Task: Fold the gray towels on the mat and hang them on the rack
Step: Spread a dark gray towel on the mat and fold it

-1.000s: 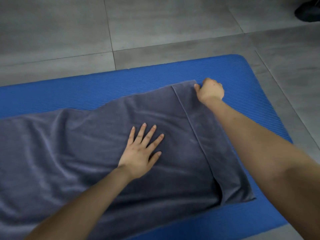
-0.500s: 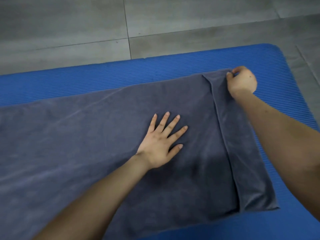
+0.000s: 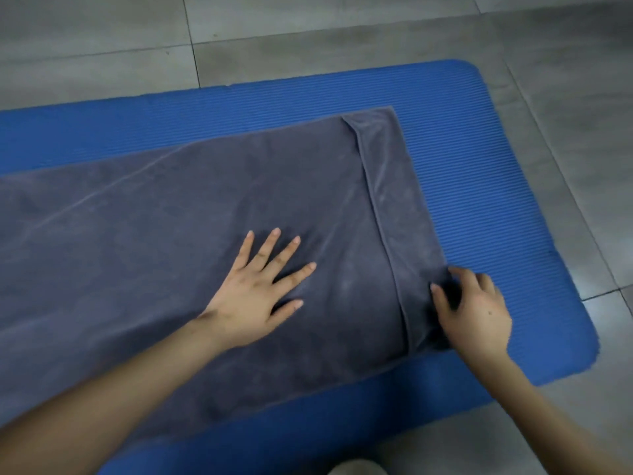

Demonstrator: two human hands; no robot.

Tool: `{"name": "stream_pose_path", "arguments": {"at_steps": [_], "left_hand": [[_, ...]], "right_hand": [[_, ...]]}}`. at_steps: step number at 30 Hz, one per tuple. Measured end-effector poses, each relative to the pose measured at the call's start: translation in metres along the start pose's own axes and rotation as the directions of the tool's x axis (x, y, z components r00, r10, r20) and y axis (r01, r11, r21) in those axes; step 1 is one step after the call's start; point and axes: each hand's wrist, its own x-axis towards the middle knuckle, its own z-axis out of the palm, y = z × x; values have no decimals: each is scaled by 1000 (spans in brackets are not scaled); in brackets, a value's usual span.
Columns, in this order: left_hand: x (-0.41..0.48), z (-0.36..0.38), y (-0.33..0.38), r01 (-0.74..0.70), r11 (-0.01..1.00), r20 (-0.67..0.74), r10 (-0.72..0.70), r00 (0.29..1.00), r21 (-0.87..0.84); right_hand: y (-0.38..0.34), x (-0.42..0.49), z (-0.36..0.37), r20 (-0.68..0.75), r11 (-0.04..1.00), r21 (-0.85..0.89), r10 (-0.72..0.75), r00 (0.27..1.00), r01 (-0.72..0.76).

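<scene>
A gray towel (image 3: pixel 171 255) lies spread flat across a blue ribbed mat (image 3: pixel 479 186), running off the left edge of the frame. Its right end is folded back into a narrow strip. My left hand (image 3: pixel 253 293) presses flat on the towel's middle with fingers spread. At the strip's near right corner, my right hand (image 3: pixel 476 310) has its fingers curled around the towel's edge, the thumb on top of the cloth. No rack is in view.
Gray floor tiles (image 3: pixel 376 29) surround the mat on the far, right and near sides. The mat's rounded right corners lie close to the towel's end. A pale rounded shape (image 3: pixel 356 469) shows at the bottom edge.
My right hand let go of the far corner of the folded strip and came down to its near corner. The left hand stayed pressed on the towel. The view shifted slightly.
</scene>
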Motion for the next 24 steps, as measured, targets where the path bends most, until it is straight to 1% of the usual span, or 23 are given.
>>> {"name": "stream_pose_path", "arguments": {"at_steps": [2,4,6,8,10,12,14,16,19,22,24], "left_hand": [[-24,2,7,-21,999,42,20,999,32],[-46,3,13,3,999,78,-6,997,40],[-61,3,18,44,999,99,-47,994,32],[-71,3,22,79,996,137,-83,987,33],[-76,3,26,108,993,180,-114,977,43],[-78,-3,27,126,990,201,-137,970,63],[-83,-15,25,190,980,188,-199,962,65],[-96,-27,17,295,954,148,-299,943,48],[-131,-38,-2,493,870,103,-490,866,-10],[-179,-46,-25,657,752,39,-656,754,-58],[-218,-48,-44,750,657,-22,-753,658,-79]], "right_hand": [[8,-19,-1,35,999,14,39,999,-39],[14,-29,-2,61,995,65,67,996,-71],[21,-33,-4,36,996,65,55,998,-57],[22,-35,-8,-1,998,30,46,999,-46],[19,-37,-9,-73,994,-102,-42,996,34],[5,-41,-12,-143,961,-253,-156,977,117],[-19,-44,-13,-164,935,-287,-264,951,210],[-53,-49,-10,-131,928,-227,-331,935,297],[-113,-56,-4,-26,883,-121,-459,888,453],[-175,-65,-1,50,789,-6,-613,789,614],[-216,-76,2,100,711,37,-702,705,702]]}}
